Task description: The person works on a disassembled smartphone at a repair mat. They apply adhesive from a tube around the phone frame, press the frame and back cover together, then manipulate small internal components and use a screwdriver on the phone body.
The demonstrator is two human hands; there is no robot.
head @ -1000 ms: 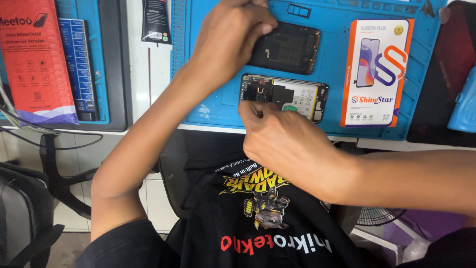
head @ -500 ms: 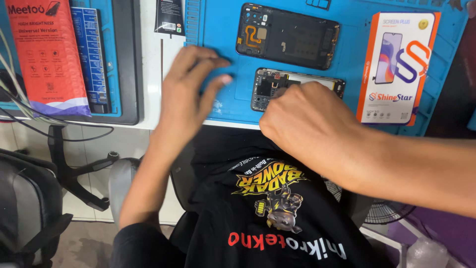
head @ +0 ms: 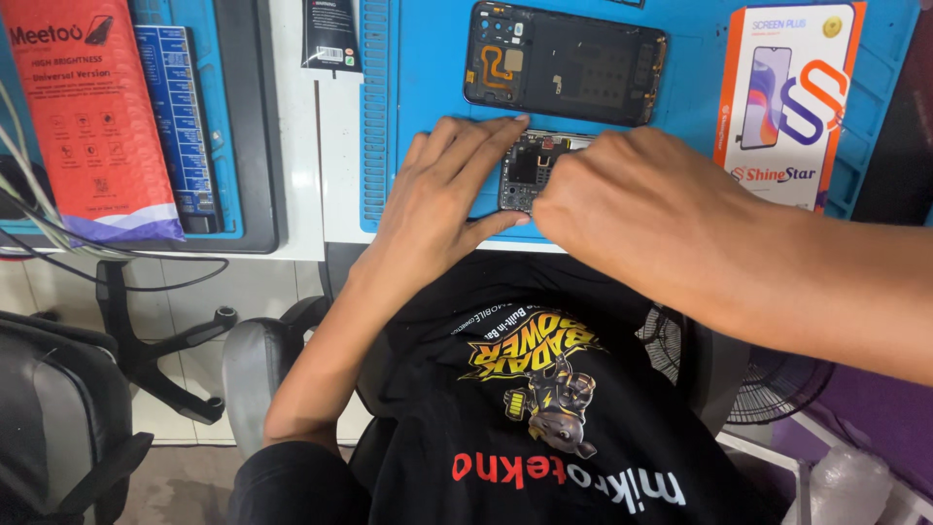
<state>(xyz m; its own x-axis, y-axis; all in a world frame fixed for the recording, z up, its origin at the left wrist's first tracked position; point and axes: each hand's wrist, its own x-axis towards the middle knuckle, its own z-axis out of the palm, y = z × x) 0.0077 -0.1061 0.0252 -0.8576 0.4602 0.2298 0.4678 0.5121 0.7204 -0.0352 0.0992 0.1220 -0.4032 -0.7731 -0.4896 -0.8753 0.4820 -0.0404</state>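
At nine o'clock a red padded packet [head: 92, 117] lies beside a blue printed card [head: 175, 117]; a small black tag [head: 330, 34] sits at eleven. The left hand [head: 442, 209], fingers spread flat, steadies the opened phone [head: 530, 170] on the blue mat [head: 428, 78] near centre, below a black phone frame [head: 564, 63]. The right hand [head: 641, 209] covers its right part, fingers curled, grip hidden; an orange-and-white screen box [head: 792, 102] stands at two.

Opened phone [head: 530, 167] lies on mat [head: 428, 87], before the back housing [head: 569, 63].
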